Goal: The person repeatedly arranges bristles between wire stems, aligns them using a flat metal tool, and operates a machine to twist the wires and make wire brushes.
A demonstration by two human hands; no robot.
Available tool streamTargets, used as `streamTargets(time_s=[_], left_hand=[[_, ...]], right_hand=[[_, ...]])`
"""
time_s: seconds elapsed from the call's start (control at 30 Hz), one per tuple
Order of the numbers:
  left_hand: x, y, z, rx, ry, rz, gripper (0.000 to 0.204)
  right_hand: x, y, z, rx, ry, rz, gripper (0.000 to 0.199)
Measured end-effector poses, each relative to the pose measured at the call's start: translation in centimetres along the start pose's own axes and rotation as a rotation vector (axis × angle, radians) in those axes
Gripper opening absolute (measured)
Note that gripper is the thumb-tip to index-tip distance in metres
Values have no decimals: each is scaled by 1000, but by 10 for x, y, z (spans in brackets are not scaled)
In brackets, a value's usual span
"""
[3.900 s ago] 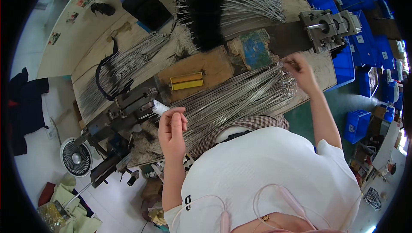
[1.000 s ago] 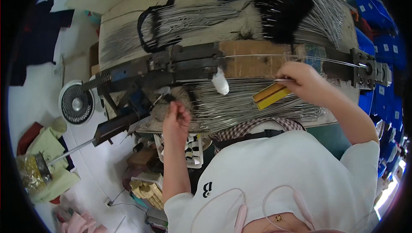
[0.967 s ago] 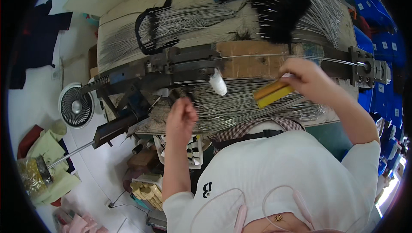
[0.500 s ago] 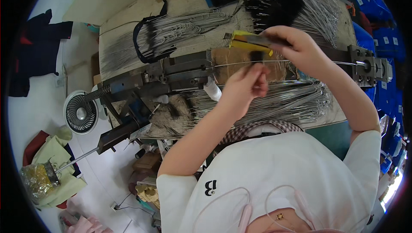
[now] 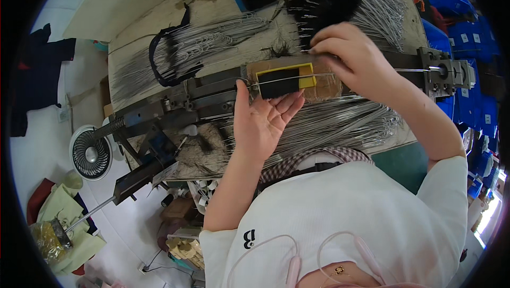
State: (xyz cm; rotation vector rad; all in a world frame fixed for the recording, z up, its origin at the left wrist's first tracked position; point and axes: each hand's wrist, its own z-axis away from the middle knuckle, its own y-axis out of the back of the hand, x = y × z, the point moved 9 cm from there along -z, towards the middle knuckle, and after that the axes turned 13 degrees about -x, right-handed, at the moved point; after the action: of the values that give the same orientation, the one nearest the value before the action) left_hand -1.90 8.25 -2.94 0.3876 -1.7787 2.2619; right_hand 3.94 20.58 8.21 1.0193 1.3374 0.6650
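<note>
A yellow rectangular frame lies on a brown pad in the middle of the bench fixture. Black bristles fill much of the frame, and a thin metal wire passes over it. My left hand is open, palm up, just below the frame. Its thumb points up beside the wire's left part, and its fingertips reach the frame's lower edge. Above and right of the frame is my right hand, its fingers bent together in a pinch. What those fingers hold, if anything, is hidden.
Behind the fixture lie bundles of looped wires and a pile of black-bristled brushes. More wires lie along the near side. A metal chuck stands at the right end. Left are a small fan and a black strap.
The yellow frame has left my right hand and now lies on the pad under the wire. My left hand has moved left and opened from a pinch with black bristles.
</note>
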Motion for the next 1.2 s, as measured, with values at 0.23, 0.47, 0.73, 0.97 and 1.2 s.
streamTargets(time_s=[0.23, 0.47, 0.73, 0.97, 1.2], left_hand=[[-3, -11, -1, -139, -1, 148, 74], [-1, -14, 0, -78, 7, 75, 74], [2, -9, -1, -34, -7, -35, 74], [-2, -4, -3, -24, -26, 45, 73], [-1, -4, -2, 27, -40, 20, 72]], right_hand=[[-49, -17, 11, -25, 78, 186, 31], [-22, 1, 10, -81, 75, 279, 23], [-28, -4, 6, -114, 121, 316, 25], [-43, -12, 12, -14, 215, 267, 27], [-28, -14, 1, -139, 198, 288, 20]])
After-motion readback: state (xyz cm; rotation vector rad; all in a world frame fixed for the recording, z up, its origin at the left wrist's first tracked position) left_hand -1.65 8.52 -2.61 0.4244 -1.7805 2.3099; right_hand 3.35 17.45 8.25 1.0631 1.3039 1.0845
